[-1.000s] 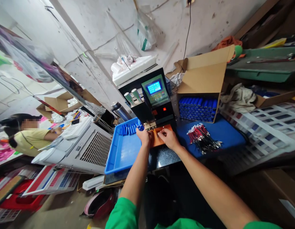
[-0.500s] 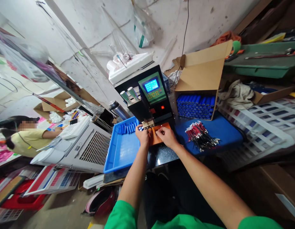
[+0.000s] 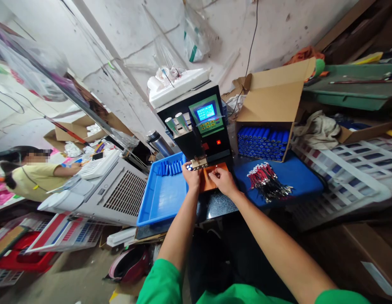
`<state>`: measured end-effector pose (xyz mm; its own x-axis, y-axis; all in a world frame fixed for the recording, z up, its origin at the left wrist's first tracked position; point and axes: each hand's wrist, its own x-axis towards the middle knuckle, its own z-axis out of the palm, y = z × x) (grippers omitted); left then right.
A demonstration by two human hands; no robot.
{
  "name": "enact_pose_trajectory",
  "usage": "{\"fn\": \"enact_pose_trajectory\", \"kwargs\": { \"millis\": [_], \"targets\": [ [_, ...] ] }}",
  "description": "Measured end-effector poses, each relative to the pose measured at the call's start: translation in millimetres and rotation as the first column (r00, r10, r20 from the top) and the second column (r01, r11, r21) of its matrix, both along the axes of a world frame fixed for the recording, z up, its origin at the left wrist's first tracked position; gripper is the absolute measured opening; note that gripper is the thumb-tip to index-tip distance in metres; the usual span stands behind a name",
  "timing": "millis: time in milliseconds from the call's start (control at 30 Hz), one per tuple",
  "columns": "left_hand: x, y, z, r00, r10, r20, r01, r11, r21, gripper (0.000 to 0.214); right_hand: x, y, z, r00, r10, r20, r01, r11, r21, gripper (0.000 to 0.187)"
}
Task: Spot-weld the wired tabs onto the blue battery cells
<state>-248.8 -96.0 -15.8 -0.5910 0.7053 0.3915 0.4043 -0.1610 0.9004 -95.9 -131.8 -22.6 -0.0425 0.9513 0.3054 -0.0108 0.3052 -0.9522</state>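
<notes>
My left hand (image 3: 191, 179) is closed around blue battery cells (image 3: 189, 167), whose pale ends show at the fingertips, right by the metal electrode block (image 3: 199, 163) of a black spot welder (image 3: 225, 147) with a lit screen. Beside it my right hand (image 3: 224, 180) pinches a thin wire lead; a small white connector tip (image 3: 216, 166) pokes out above the fingers, and the rest of the lead is hidden. Both hands rest over an orange pad (image 3: 208, 181). A heap of red and black wire leads (image 3: 268, 181) lies on the blue surface to the right.
On the left sits a blue tray (image 3: 158, 211) with a row of blue cells (image 3: 172, 168). Behind the wires stands an open cardboard box (image 3: 275, 95) packed with blue cells (image 3: 262, 141). A flask (image 3: 159, 143) is behind the tray. Another person (image 3: 37, 177) works at far left.
The view has shifted slightly, so the scene sits a little to the right. Both hands keep nearly the same pose at the welder, the right fingers moving only a little.
</notes>
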Motion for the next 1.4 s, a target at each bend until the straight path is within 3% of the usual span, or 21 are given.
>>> {"fn": "enact_pose_trajectory", "kwargs": {
  "millis": [300, 433, 533, 667, 967, 1067, 1167, 1300, 1400],
  "targets": [
    [5.9, -8.1, 7.6, 0.999, -0.016, 0.044, 0.014, 0.999, 0.032, 0.050, 1.4, -0.1, 0.4, 1.000, 0.012, -0.001, -0.012, 0.999, -0.037, 0.028],
    [5.4, -20.0, 3.2, 0.996, 0.089, -0.007, -0.089, 0.996, -0.026, 0.059, 0.1, 1.0, -3.5, 1.000, 0.022, -0.003, -0.022, 0.999, -0.039, 0.029],
    [6.6, -33.8, -0.9, 0.971, 0.196, -0.137, -0.206, 0.976, -0.064, 0.052, 0.1, 0.9, -5.3, 1.000, 0.025, -0.004, -0.025, 0.999, -0.040, 0.029],
    [9.4, -45.0, -1.7, 0.950, 0.170, -0.260, -0.199, 0.976, -0.090, 0.036, 1.6, -0.4, -4.5, 1.000, 0.031, 0.002, -0.031, 0.998, -0.048, 0.031],
    [7.1, -41.4, 3.1, 0.966, 0.154, -0.209, -0.182, 0.976, -0.119, 0.021, 2.4, -1.4, -3.9, 1.000, 0.022, 0.005, -0.022, 0.998, -0.054, 0.035],
    [11.8, -50.0, 4.7, 0.978, 0.068, -0.199, -0.098, 0.985, -0.143, 0.016, 2.4, 0.9, -4.6, 0.999, 0.032, -0.035, -0.035, 0.996, -0.081, 0.036],
    [21.0, -60.2, 5.6, 0.980, -0.113, -0.161, 0.086, 0.983, -0.165, 0.012, 4.4, 4.6, -3.5, 0.995, 0.050, -0.091, -0.060, 0.991, -0.117, 0.038],
    [30.0, -62.3, 3.5, 0.945, -0.303, -0.128, 0.288, 0.950, -0.121, 0.019, 9.7, 9.9, -1.9, 0.988, 0.042, -0.148, -0.063, 0.988, -0.142, 0.040],
    [29.2, -57.3, -0.7, 0.921, -0.372, -0.120, 0.358, 0.926, -0.123, 0.020, 12.4, 13.2, -2.0, 0.982, 0.029, -0.184, -0.060, 0.984, -0.166, 0.042]
  ]
}}
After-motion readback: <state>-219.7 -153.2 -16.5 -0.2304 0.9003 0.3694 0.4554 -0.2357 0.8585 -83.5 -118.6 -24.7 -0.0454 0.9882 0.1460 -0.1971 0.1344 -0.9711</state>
